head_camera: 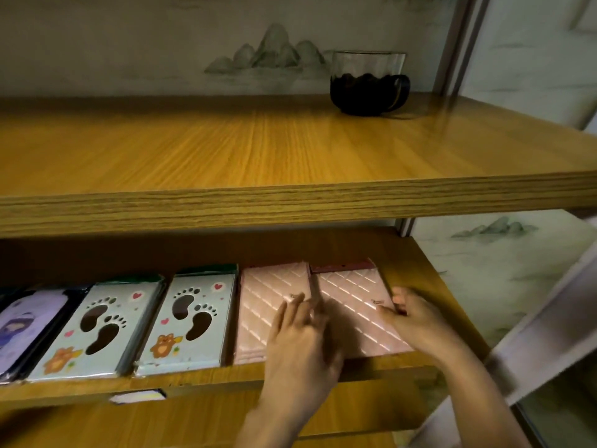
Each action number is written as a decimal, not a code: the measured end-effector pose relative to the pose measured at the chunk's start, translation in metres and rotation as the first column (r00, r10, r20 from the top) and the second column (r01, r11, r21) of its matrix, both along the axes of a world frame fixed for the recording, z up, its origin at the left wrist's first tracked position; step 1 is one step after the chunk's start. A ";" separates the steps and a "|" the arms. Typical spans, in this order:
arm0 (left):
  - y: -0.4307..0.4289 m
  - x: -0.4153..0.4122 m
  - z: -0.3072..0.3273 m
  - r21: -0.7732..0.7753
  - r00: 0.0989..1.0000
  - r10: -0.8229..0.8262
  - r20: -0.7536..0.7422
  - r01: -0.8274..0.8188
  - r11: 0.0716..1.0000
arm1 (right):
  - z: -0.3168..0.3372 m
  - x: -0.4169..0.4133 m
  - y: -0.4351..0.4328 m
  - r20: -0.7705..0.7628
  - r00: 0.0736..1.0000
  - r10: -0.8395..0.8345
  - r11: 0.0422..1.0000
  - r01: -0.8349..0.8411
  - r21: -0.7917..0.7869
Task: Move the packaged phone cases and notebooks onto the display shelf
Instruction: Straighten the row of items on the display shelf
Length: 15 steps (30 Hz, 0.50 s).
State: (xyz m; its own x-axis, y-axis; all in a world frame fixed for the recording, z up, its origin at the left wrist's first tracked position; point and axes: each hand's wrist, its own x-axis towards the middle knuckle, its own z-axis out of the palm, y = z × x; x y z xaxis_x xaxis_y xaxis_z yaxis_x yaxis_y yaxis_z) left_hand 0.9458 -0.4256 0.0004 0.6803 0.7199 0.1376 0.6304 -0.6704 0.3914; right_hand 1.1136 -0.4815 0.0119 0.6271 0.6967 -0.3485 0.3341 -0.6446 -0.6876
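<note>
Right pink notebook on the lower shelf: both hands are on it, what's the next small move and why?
Probably nudge the right pink notebook a little leftward and square it. Its near end angles off to the right while the left pink notebook lies straighter. The left hand rests across the seam and the right hand grips the right edge, so both are placed to align it.

Lower wooden shelf (416, 253) carries a row of purple case (22, 324), two footprint packs (97, 328), two pink notebooks (352, 302); upper shelf (226, 150) holds a glass cup (368, 82).

Dark-filled glass mug (368, 84) before mountain-painted wall (271, 50)
</note>
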 end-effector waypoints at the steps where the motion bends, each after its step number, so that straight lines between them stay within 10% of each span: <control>1: -0.004 0.006 0.000 0.023 0.992 -0.012 -0.122 0.015 1.000 | 0.001 0.002 0.000 -0.025 1.000 0.002 1.000 -0.002 0.009; 15: -0.014 0.021 -0.005 -0.002 0.974 0.070 -0.217 -0.072 0.997 | -0.001 0.018 0.012 -0.296 0.955 0.020 0.999 -0.005 0.048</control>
State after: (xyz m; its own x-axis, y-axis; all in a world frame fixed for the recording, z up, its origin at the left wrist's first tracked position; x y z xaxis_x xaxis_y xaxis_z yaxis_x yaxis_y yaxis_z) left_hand 0.9663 -0.4400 -0.0049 0.6405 0.7678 -0.0144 0.7464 -0.6180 0.2467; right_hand 1.1314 -0.4695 0.0106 0.4914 0.7237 -0.4845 0.1182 -0.6066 -0.7861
